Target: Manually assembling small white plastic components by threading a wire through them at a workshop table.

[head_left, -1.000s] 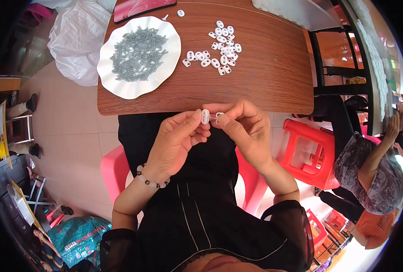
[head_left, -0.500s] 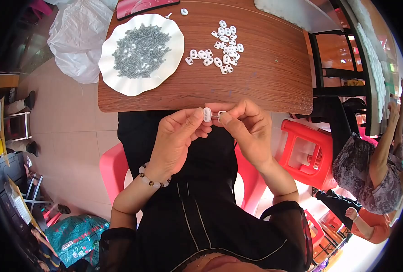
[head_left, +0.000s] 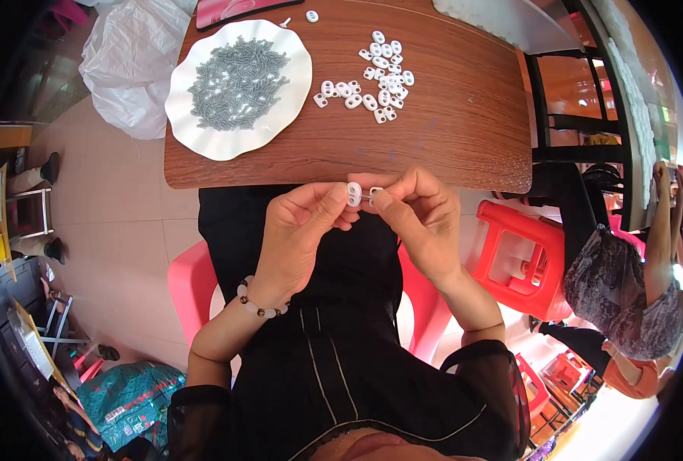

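Just below the near edge of the wooden table (head_left: 449,115), my left hand (head_left: 303,230) pinches a small white plastic cord stopper (head_left: 353,193) between thumb and fingers. My right hand (head_left: 418,215) holds a second small white piece with a thin grey metal part (head_left: 373,194) right against it. Both hands meet over my lap. On the table lies a pile of several white stoppers (head_left: 376,77). A white scalloped plate (head_left: 280,123) to its left holds a heap of small grey metal springs (head_left: 237,81).
A white plastic bag (head_left: 130,61) sits left of the table. A red object (head_left: 234,9) lies at the table's far edge. Red plastic stools (head_left: 522,257) stand at my right, where another person (head_left: 626,284) sits. A black chair frame (head_left: 572,100) stands beside the table.
My hands stay together at the table edge, with only small finger movements on the white pieces. The person at the right has shifted position.
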`<state>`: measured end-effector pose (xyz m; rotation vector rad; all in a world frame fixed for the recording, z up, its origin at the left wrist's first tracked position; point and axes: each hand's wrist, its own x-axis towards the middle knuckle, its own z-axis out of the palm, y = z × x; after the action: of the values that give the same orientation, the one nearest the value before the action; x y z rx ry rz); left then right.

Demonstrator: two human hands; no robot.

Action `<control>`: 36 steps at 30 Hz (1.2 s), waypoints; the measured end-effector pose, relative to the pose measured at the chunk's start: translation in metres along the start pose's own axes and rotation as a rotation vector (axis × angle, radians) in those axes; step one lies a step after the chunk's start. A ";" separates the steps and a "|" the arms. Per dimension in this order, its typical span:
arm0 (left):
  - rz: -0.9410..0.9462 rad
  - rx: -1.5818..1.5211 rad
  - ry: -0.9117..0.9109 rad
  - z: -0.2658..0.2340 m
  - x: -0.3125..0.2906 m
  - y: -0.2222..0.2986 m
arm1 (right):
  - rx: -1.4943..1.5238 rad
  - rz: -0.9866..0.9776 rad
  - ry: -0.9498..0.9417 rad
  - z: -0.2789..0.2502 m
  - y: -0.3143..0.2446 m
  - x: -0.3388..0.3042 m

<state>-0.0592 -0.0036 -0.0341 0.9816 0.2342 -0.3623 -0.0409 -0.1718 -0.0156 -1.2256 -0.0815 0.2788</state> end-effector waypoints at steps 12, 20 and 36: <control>0.124 0.163 0.003 0.001 -0.003 0.003 | -0.076 0.020 -0.089 0.000 -0.001 0.002; 0.064 0.195 -0.097 -0.001 -0.006 0.015 | 0.043 0.171 -0.158 -0.004 -0.009 0.004; -0.057 0.210 -0.232 -0.008 -0.008 0.028 | -0.234 -0.026 -0.407 -0.014 -0.001 0.009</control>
<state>-0.0554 0.0189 -0.0141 1.1301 0.0124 -0.5568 -0.0291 -0.1829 -0.0199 -1.3832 -0.4932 0.5044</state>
